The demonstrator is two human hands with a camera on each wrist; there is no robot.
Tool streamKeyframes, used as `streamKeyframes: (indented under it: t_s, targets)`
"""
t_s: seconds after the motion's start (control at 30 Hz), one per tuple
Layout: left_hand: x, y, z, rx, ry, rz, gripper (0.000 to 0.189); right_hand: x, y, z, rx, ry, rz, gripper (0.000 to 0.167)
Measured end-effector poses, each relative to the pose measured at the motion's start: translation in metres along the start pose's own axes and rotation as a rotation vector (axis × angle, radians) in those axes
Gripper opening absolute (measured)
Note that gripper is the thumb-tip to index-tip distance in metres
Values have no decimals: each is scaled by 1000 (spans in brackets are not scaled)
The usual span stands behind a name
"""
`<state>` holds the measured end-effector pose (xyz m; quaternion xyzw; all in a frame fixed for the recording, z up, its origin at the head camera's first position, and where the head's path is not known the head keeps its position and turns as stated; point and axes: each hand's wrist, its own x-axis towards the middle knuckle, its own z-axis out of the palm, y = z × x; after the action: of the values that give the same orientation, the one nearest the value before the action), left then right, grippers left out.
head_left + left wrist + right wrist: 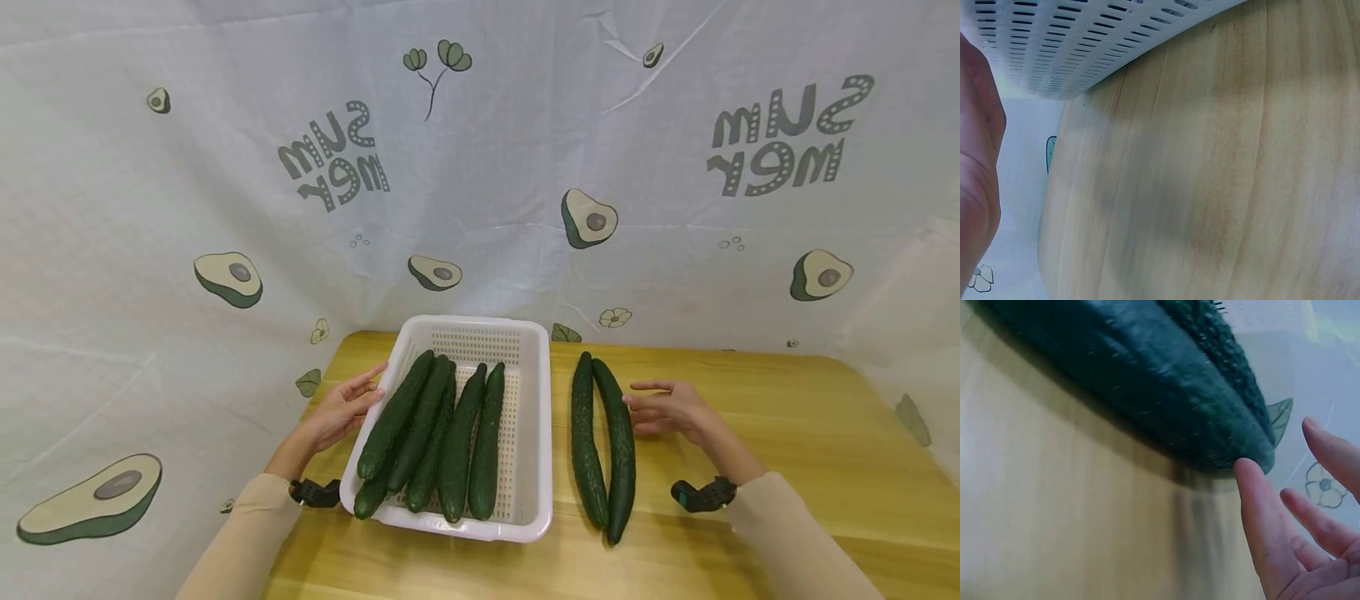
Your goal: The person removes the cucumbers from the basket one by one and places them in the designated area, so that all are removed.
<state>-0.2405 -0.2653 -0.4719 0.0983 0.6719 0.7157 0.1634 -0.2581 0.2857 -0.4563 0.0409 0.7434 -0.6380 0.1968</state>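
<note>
A white perforated plastic basket stands on the wooden table and holds several dark green cucumbers, heaped toward its left side. My left hand is at the basket's left rim, its fingers extended and seeming to touch the edge; in the left wrist view only part of the hand shows beside the basket wall. Right of the basket two cucumbers lie side by side, a left one and a right one. Beside the right one is my right hand, fingers spread and holding nothing.
The wooden table extends right of my right hand and in front of the basket. Behind and to the left hangs a pale curtain printed with avocados and lettering. A black band sits on each wrist.
</note>
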Motion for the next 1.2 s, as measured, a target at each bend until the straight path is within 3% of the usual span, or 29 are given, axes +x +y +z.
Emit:
streamKeyframes:
  t_s: [0.33, 0.57, 0.93, 1.2]
  targets:
    - [2, 1, 1, -5, 12, -19, 60, -4, -38, 8, 17, -35, -126, 64]
    - [2, 3, 2, -6, 22, -31, 61, -3, -69, 25, 40, -68, -142, 59]
    - [0, 6, 4, -6, 25, -37, 61, 6, -105, 66, 64, -130, -180, 57]
    - [-1, 6, 3, -2, 22, -41, 62, 17, -112, 103, 103, -146, -131, 58]
